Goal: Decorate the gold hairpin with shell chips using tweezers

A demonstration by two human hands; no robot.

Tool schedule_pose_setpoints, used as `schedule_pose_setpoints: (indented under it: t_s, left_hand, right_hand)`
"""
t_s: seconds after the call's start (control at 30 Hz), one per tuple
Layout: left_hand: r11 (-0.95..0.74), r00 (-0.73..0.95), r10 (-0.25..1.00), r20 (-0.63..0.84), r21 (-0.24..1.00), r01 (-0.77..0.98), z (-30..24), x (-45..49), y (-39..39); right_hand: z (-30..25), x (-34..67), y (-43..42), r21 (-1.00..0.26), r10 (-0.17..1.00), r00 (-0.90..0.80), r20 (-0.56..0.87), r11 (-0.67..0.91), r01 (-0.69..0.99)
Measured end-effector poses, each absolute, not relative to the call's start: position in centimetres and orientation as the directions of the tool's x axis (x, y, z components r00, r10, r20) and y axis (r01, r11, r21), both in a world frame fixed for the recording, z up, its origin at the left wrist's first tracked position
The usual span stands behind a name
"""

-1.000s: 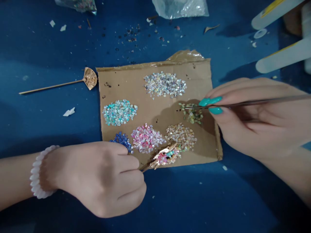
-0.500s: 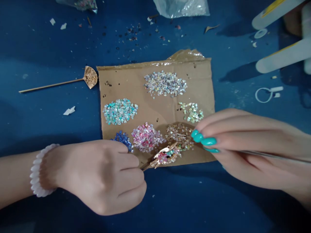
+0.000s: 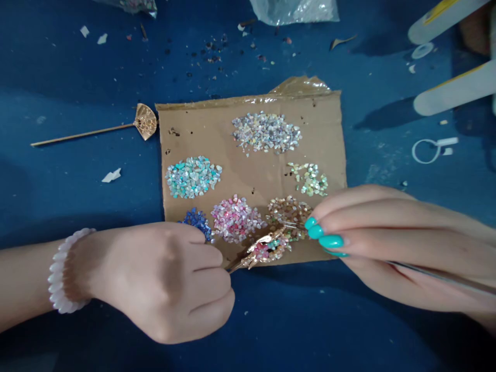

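My left hand point(image 3: 170, 284) is closed around the stem of a gold hairpin point(image 3: 267, 250), whose ornate head carries pink, teal and pale chips. That head sits over the lower edge of a cardboard sheet point(image 3: 248, 178). In my right hand point(image 3: 372, 232), closed in a pinch, are metal tweezers point(image 3: 291, 225). Their tips lie just above the hairpin head, by the tan chips point(image 3: 289, 207); whether they hold a chip is too small to tell. Pink chips point(image 3: 237, 219) and blue chips point(image 3: 197, 221) lie near my left hand, the blue ones partly hidden by it.
Turquoise point(image 3: 194, 177), silvery point(image 3: 266, 133) and pale green chips point(image 3: 313, 181) form separate piles on the cardboard. Left of it lies a gold fan-headed hairpin point(image 3: 145, 122). White bottles point(image 3: 449, 92) point in from the right. A clear plastic bag point(image 3: 296, 11) rests at the back.
My right hand has shifted slightly downward, and the tweezer tips now come down closer to the hairpin head. The left hand keeps its hold almost unmoved. The whole view has shifted a little.
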State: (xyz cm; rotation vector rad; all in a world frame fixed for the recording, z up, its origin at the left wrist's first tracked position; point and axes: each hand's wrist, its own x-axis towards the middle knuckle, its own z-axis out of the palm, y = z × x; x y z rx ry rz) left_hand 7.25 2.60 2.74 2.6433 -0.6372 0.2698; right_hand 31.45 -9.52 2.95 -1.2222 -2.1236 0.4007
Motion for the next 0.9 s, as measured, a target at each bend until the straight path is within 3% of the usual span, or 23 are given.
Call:
schedule_pose_setpoints:
  t_s: [0.13, 0.9]
  left_hand:
    - [-0.811, 0.877, -0.396, 0.274, 0.344, -0.473, 2.7, 7.2, 2.6]
    - [-0.798, 0.875, -0.387, 0.29, 0.369, -0.476, 2.5, 7.2, 2.6]
  right_hand:
    - [2.9, 31.0, -9.3, -0.581, 0.881, -0.252, 0.401, 0.457, 0.673]
    - [2.7, 30.2, -9.7, -0.616, 0.913, -0.217, 0.346, 0.396, 0.681]
